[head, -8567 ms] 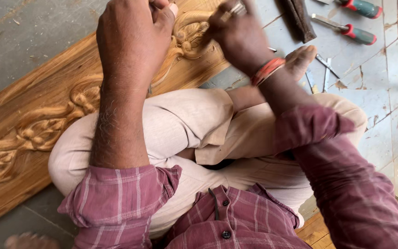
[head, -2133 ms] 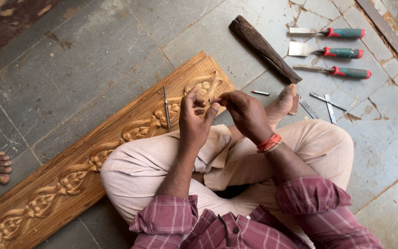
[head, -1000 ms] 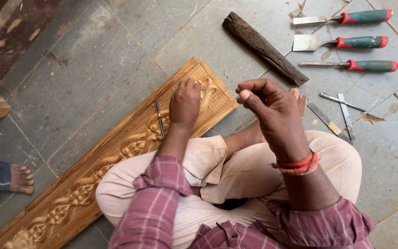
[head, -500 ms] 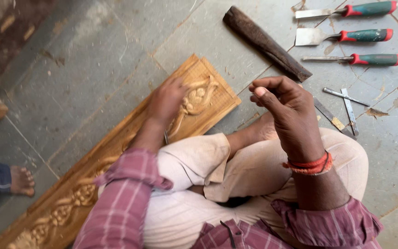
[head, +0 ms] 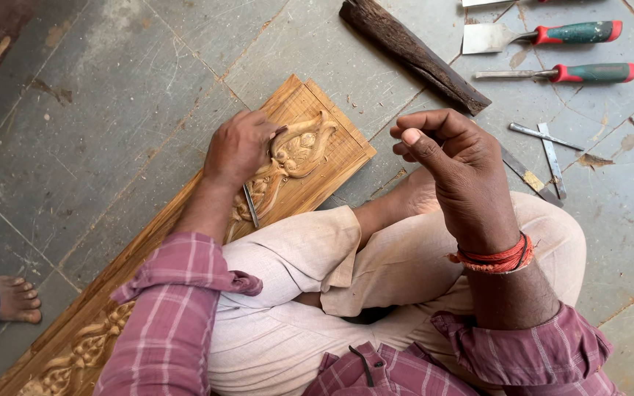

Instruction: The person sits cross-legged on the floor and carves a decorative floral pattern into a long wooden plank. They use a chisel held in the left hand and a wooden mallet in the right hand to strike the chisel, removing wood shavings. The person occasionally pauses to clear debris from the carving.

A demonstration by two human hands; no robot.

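Head view: chisels [head: 566, 53] with green-and-red handles lie at top right on the stone floor [head: 97, 110], beside a dark wood block [head: 412, 53]; someone's bare foot [head: 16, 299] sits at far left. The carved board [head: 317, 154] runs diagonally across the floor, floral relief at its end, a thin tool [head: 249, 205] lying on it. Left hand [head: 240, 147] presses flat on the carving, fingers curled over it. Right hand [head: 453, 158] is raised above the knee, fingers pinched together; whether they hold anything, I cannot tell.

carved wooden panel [head: 317, 158] | flat on floor | slim chisel [head: 250, 206] lying on it
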